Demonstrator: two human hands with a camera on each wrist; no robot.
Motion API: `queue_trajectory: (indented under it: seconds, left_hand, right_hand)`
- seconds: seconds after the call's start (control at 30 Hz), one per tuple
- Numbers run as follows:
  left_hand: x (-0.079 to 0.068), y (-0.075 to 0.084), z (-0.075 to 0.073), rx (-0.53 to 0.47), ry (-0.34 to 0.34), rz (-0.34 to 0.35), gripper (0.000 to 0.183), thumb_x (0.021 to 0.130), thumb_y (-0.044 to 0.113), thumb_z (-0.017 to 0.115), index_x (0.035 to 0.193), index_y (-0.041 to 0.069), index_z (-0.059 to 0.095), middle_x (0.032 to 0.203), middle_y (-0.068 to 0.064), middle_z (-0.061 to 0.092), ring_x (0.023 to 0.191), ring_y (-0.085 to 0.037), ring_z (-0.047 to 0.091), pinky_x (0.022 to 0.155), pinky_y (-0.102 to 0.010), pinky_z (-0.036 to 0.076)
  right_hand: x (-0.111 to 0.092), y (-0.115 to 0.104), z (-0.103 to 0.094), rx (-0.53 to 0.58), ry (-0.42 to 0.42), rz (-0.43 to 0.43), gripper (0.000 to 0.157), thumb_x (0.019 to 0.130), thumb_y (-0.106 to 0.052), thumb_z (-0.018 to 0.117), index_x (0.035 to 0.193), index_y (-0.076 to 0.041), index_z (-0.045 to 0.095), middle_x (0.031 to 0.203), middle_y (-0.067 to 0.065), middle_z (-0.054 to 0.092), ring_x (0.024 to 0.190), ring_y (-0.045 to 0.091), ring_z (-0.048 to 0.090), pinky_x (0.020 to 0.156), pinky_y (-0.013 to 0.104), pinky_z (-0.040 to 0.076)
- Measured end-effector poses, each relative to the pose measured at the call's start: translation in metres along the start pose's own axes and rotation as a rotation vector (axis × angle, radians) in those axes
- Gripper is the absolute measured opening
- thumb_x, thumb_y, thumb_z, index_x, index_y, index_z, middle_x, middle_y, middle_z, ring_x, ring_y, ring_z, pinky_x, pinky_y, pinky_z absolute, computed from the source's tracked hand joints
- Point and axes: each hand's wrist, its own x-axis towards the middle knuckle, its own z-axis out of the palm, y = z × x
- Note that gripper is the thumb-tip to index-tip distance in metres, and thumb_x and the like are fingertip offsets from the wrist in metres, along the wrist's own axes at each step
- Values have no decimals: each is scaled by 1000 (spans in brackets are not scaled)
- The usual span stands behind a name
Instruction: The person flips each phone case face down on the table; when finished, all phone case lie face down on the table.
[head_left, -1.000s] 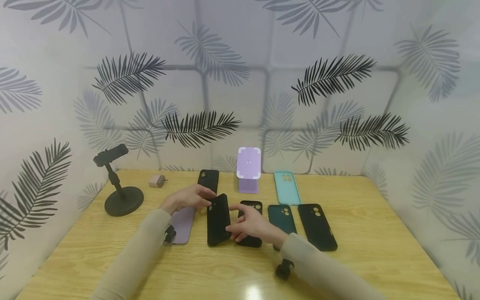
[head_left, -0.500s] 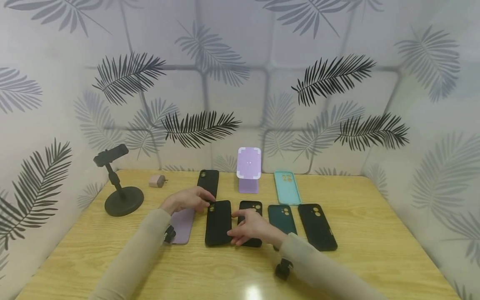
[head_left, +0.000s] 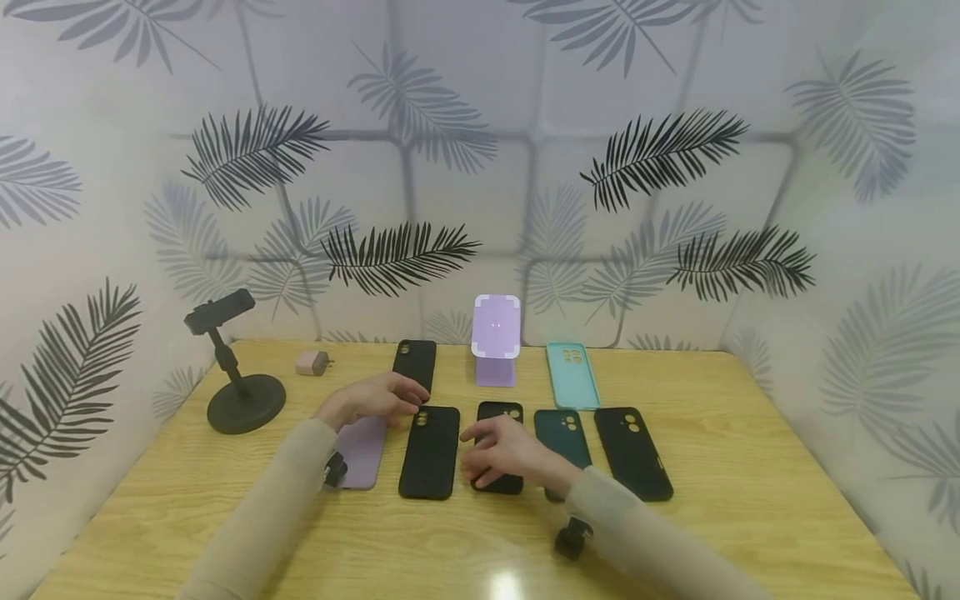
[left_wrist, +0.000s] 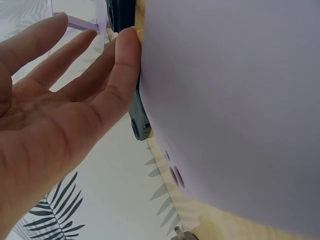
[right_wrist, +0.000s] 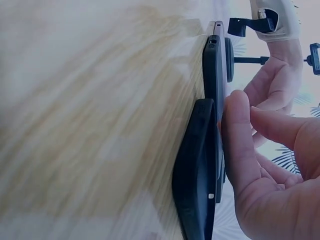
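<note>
A black phone case (head_left: 429,458) lies flat on the table between the hands, camera holes at its upper left. My left hand (head_left: 375,398) is at its top left corner, fingertips right beside the edge. Loosely bent fingers of that hand (left_wrist: 60,110) hold nothing in the left wrist view. Under it lies a lilac phone or case (head_left: 362,457), large in that view. My right hand (head_left: 510,454) hovers over another black phone case (head_left: 508,485), whose raised rim (right_wrist: 192,165) shows in the right wrist view. The right fingers are relaxed, with nothing gripped.
Behind are a black case (head_left: 415,362), a lilac stand (head_left: 497,329) and a turquoise case (head_left: 573,379). To the right lie a dark green case (head_left: 562,429) and a black one (head_left: 633,458). At left stand a black phone holder (head_left: 246,403) and a charger plug (head_left: 311,362).
The black phone case between the hands has gone from tilted up to flat and shifted slightly left and toward me. The right fingers have come away from its right edge.
</note>
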Motion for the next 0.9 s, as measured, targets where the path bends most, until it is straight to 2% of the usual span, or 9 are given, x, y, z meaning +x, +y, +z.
queue_trajectory:
  seconds: [0.1,0.2,0.3,0.43,0.6,0.77,0.9]
  left_hand:
    - [0,1,0,-10,20,19,39,97,6,57,134,-2,55,136,-23,56,104,-24,61,73,-36,55]
    - [2,4,1,-35,57,39,36,98,7,56,132,-3,56,130,-23,59,95,-24,60,70,-35,54]
    - [5,8,5,-75,100,35,36,98,10,58,131,-3,57,127,-21,60,97,-23,62,77,-37,57]
    - [8,16,17,-134,129,37,36,98,10,59,131,-3,56,128,-22,60,105,-27,65,85,-41,59]
    - [12,24,33,-211,111,53,37,97,6,58,132,-5,54,127,-25,60,100,-25,67,82,-39,59]
    - [16,32,48,-301,74,49,40,96,-1,57,135,-8,50,127,-29,59,105,-34,66,85,-39,59]
    - [19,40,58,-324,48,46,42,96,-5,55,138,-8,48,125,-29,59,110,-38,64,87,-40,59]
  right_hand:
    - [-1,2,-3,-10,-11,-5,38,93,-5,64,127,8,56,95,22,72,75,20,71,66,37,62]
    - [-3,5,-10,-25,-13,-14,35,93,-6,65,126,6,59,100,20,72,79,20,71,67,37,62]
    - [-5,10,-20,-51,14,-19,33,93,-6,65,123,5,61,102,17,72,81,20,70,68,37,62]
    - [-10,15,-34,-78,94,-15,29,91,-3,66,119,5,63,104,17,71,83,20,70,69,37,62]
    - [-22,13,-53,-133,160,-30,33,91,0,64,122,8,62,113,24,68,88,19,69,73,36,61]
    - [-31,15,-64,-163,168,-72,34,90,2,64,122,13,59,117,29,64,94,26,69,78,38,61]
    - [-34,16,-66,-139,161,-72,35,90,4,63,123,16,57,117,32,62,94,32,69,78,42,61]
